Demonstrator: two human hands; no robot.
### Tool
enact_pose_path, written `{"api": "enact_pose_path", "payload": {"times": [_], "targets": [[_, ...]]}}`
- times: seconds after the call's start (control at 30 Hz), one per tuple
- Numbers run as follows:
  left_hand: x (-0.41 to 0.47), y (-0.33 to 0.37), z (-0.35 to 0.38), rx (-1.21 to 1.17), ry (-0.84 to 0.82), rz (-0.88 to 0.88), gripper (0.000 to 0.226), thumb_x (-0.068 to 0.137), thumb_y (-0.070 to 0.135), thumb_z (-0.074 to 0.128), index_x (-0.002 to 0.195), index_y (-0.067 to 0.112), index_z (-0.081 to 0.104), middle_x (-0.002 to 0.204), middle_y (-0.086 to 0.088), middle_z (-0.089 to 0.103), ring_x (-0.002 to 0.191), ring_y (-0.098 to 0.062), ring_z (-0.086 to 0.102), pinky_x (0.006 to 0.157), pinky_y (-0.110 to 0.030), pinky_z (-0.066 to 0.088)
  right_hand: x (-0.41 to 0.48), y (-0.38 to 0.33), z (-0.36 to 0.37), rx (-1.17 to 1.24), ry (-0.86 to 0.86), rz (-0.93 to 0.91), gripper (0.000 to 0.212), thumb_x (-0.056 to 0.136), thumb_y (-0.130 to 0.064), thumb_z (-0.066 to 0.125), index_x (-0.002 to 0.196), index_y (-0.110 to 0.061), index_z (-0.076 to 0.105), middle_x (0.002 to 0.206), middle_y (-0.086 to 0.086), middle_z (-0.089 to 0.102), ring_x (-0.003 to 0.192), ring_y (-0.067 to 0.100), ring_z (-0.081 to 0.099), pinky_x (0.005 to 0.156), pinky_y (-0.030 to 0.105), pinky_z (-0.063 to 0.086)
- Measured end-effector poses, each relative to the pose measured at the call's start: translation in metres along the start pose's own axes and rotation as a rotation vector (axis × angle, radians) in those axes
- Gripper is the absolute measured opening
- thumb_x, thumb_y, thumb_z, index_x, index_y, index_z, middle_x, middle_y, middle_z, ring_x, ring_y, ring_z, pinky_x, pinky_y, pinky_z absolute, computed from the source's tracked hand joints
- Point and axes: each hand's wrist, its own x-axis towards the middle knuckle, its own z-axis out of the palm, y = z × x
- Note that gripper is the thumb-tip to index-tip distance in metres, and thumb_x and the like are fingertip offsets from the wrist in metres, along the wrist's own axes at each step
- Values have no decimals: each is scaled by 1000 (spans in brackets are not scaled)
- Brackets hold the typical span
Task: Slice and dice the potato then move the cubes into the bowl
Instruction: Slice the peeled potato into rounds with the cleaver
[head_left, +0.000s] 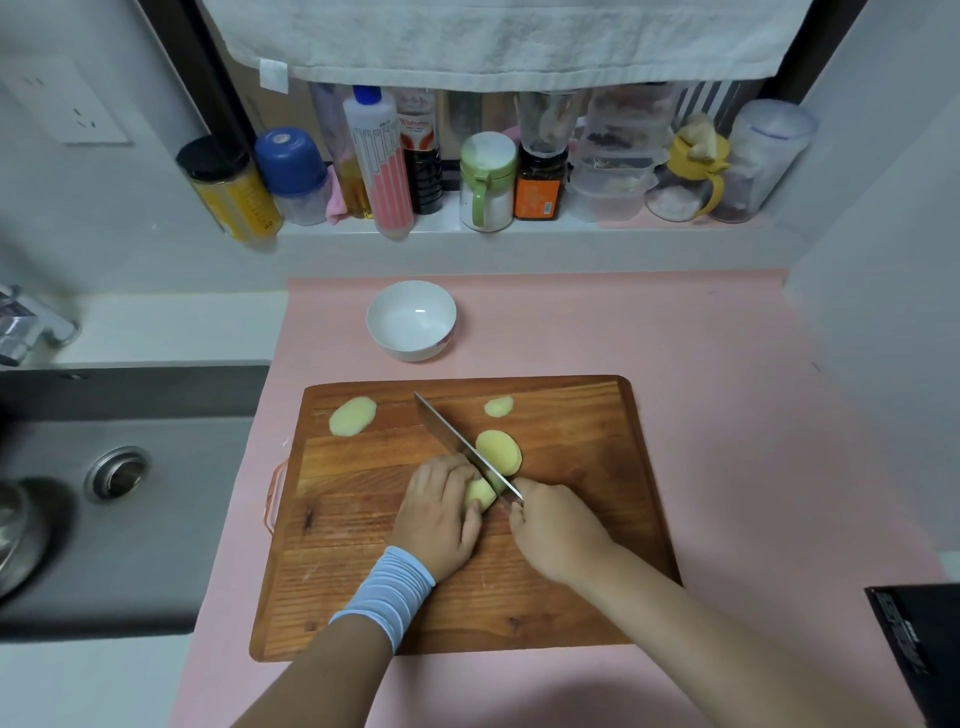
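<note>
A peeled potato piece (479, 493) lies on the wooden cutting board (571, 519), mostly covered by my left hand (439, 514), which presses down on it. My right hand (556, 530) grips the handle of a knife (457, 444); the blade rests against the potato's right side and points away to the upper left. Right of the blade lies a cut slice (498, 451). A smaller slice (498, 406) sits near the board's far edge, and another slice (352, 415) lies at the far left corner. Beyond the board stands a white bowl (411, 319) with nothing in it.
The board lies on a pink mat (727, 415). A grey sink (130, 493) with a drain is to the left. Bottles, jars and containers line the shelf (467, 176) at the back under a hanging white towel. A black object (919, 644) sits at the near right.
</note>
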Motion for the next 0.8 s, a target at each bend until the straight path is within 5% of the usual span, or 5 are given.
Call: {"api": "enact_pose_path", "payload": {"times": [0.33, 0.63, 0.8], "targets": [[-10, -16, -10, -30, -78, 99, 34, 85, 22, 56, 117, 11, 52, 121, -6, 46, 107, -26, 48, 98, -35, 39, -10, -14, -15, -51, 8, 78, 27, 101, -32, 43, 76, -27, 52, 80, -8, 63, 78, 19, 60, 67, 33, 45], [-9, -17, -9, -52, -25, 130, 29, 85, 20, 50, 113, 11, 51, 118, -6, 45, 103, -26, 47, 96, -33, 37, -46, -37, -20, -209, 222, -47, 28, 104, -35, 38, 112, -28, 64, 87, -2, 70, 80, 21, 66, 70, 37, 52], [-12, -15, -2, -50, 11, 102, 28, 85, 18, 49, 111, 10, 49, 116, -8, 45, 105, -28, 47, 98, -36, 37, -56, -39, -18, -223, 206, -66, 30, 103, -35, 37, 121, -33, 61, 91, -3, 71, 86, 23, 66, 73, 38, 53]]}}
